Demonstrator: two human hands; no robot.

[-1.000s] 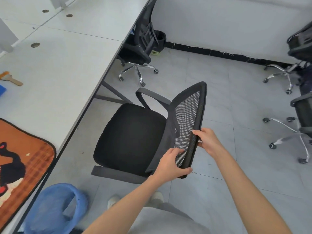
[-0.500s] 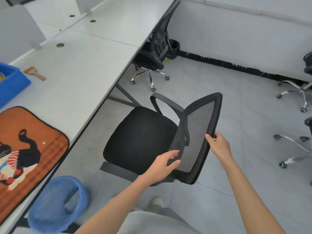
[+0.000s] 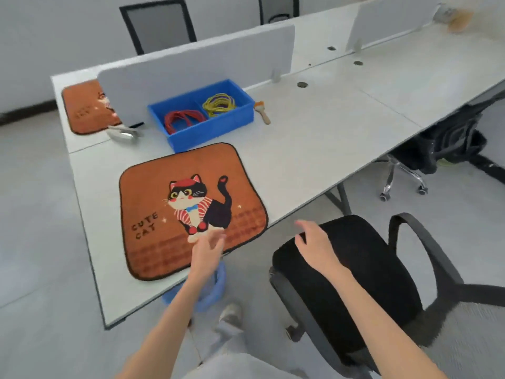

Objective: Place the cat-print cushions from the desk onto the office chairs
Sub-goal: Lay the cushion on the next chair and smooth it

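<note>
A cat cushion lies flat on the white desk, close to the near edge. It is orange-brown with a black and white cat in a red hat, and the words CUTE CAT. The left hand is stretched out over the near edge of this cushion, its fingers straight and spread a little — it holds nothing, and it looks blurry, so I cannot tell if it touches the cloth. The right hand hangs open over the black seat of the office chair, which stands just to the right of the cushion, beside the desk. That hand holds nothing too.

A second cushion lies at the far left of the desk, partly hidden behind a grey divider. In front of the divider sits a blue bin with 2 parts — red bands in the left part, yellow bands in the right. A small brush lies just right of the bin. Another chair is tucked under the desk, far right. A blue basket stands on the floor under the near edge
</note>
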